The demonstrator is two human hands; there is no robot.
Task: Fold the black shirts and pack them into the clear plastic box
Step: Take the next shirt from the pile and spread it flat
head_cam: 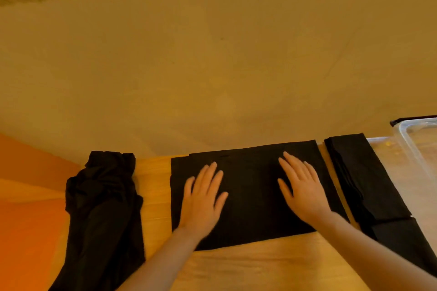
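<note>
A folded black shirt [250,186] lies flat as a rectangle on the wooden table [248,264] in front of me. My left hand [203,198] rests palm down on its left half, fingers spread. My right hand [301,186] presses flat on its right half, fingers apart. Neither hand grips the cloth. A stack of folded black shirts [359,179] lies just to the right. A crumpled pile of unfolded black shirts [104,210] sits at the left. The clear plastic box [418,139] shows at the right edge, only partly in view.
A beige wall [212,54] rises right behind the table's far edge. An orange surface [28,196] lies to the left of the table. A clear lid or tray [387,156] lies flat by the box.
</note>
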